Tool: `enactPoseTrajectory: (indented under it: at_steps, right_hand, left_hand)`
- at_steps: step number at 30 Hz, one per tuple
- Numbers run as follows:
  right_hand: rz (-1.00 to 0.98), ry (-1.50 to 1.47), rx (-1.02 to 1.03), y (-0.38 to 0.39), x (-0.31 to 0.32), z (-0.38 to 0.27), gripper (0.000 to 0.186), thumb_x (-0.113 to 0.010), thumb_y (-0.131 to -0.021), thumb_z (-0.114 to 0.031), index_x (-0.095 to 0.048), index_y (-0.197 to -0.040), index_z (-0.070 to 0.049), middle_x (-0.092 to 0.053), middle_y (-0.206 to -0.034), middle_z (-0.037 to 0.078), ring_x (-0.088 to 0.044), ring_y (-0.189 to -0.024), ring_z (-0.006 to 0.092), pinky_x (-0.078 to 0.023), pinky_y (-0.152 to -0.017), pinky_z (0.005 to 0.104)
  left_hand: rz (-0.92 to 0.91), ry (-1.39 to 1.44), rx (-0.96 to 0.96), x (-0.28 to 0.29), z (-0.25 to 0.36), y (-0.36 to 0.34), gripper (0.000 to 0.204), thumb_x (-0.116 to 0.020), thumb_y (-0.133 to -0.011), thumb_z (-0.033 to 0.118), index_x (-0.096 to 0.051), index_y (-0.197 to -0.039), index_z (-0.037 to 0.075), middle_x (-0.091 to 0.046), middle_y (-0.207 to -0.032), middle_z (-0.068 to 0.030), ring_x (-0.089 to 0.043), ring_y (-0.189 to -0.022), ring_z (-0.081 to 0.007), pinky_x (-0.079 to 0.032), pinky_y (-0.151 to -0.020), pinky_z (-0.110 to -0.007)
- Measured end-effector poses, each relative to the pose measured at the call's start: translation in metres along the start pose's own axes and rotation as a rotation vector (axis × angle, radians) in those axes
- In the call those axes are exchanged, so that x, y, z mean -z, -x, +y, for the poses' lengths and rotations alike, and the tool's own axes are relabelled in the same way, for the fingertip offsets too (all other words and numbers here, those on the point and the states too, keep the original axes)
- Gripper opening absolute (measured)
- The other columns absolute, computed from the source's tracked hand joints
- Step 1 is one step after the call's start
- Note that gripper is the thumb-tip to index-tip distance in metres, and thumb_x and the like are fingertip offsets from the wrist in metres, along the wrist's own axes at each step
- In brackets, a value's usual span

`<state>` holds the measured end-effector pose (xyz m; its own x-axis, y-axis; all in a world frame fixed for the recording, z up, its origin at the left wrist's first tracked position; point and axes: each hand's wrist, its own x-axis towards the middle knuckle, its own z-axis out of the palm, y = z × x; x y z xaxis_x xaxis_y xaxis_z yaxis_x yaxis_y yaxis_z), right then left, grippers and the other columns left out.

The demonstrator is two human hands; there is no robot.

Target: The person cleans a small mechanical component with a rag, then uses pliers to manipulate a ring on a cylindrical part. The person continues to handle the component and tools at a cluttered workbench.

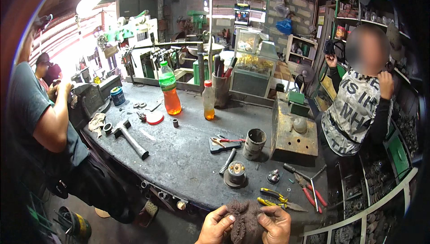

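A dark brown, fuzzy rag (244,220) is bunched up between my hands at the near edge of the workbench. My left hand (217,226) pinches its left side, and my right hand (275,225) grips its right side. Just beyond my hands lie yellow-and-black pliers (281,200). Past them stands a round metal motor part (235,175) with brass-coloured bits on top. A small metal part (273,177) sits to its right. Farther back, an open-ended metal cylinder (255,144) stands upright, with a short metal rod (228,161) lying nearby.
Red-handled pliers (309,192) and a T-handled tool (314,183) lie at right beside a rusty metal box (294,132). A hammer (130,138), bottles (168,89) and a vise (89,98) occupy the left side. People stand left (49,109) and right (354,105).
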<state>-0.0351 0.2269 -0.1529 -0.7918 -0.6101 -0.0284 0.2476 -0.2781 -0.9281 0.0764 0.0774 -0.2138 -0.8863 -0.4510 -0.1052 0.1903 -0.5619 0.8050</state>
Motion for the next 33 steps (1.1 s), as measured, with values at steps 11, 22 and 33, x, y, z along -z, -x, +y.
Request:
enactPoseTrajectory:
  at_steps: [11, 22, 33]
  right_hand:
    - [0.017, 0.278, 0.314, -0.033, -0.019, 0.005, 0.017, -0.073, -0.098, -0.005, -0.075, -0.113, 0.003, -0.071, -0.105, 0.009, -0.068, -0.095, 0.0180, -0.053, -0.089, 0.0302]
    - [-0.300, 0.441, 0.454, -0.023, -0.006, -0.017, 0.030, -0.083, -0.087, 0.000, -0.077, -0.116, -0.001, -0.069, -0.105, 0.011, -0.065, -0.101, 0.0213, -0.052, -0.092, 0.0323]
    - [-0.241, -0.042, 0.054, -0.030, 0.012, 0.001, 0.012, -0.076, -0.093, 0.001, -0.074, -0.105, -0.002, -0.069, -0.093, 0.001, -0.065, -0.084, 0.0108, -0.053, -0.079, 0.0253]
  left_hand:
    - [-0.002, 0.272, -0.305, -0.027, 0.002, -0.021, 0.046, -0.082, -0.093, 0.009, -0.060, -0.132, -0.002, -0.072, -0.123, -0.0095, -0.070, -0.113, -0.0183, -0.057, -0.100, -0.035]
    - [0.065, -0.117, -0.342, -0.038, 0.024, -0.008, 0.035, -0.076, -0.095, 0.008, -0.069, -0.126, -0.006, -0.075, -0.118, -0.0110, -0.069, -0.108, -0.0171, -0.055, -0.096, -0.034]
    - [0.098, -0.276, -0.539, -0.047, 0.005, -0.006, 0.013, -0.064, -0.103, -0.001, -0.067, -0.116, -0.001, -0.065, -0.084, 0.0009, -0.053, -0.064, -0.0034, -0.042, -0.056, -0.021]
